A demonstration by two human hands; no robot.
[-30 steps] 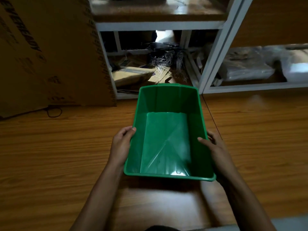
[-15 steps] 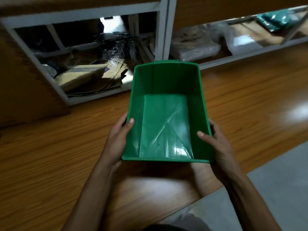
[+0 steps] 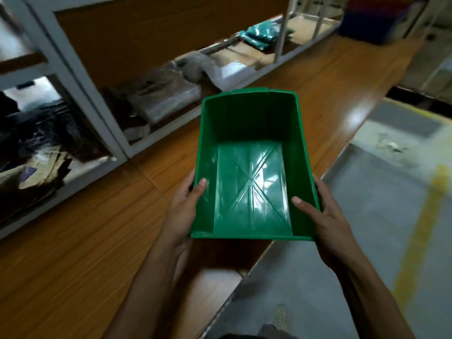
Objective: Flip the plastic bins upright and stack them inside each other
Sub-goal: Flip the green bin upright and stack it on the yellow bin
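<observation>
Now | green bin point(image 3: 249, 182) upright, held mid-frame over the wooden floor point(image 3: 73, 253) | left hand point(image 3: 182, 211) clamps the 9 o'clock wall, right hand point(image 3: 325, 216) the 3 o'clock wall, thumbs inside | likely light, stiff, glossy-slick; rim grip suits | blue stack point(image 3: 374, 18) at 1 o'clock.

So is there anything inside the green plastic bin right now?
No, the green plastic bin is open side up and empty, its bare ribbed floor showing between the left hand and right hand.
</observation>
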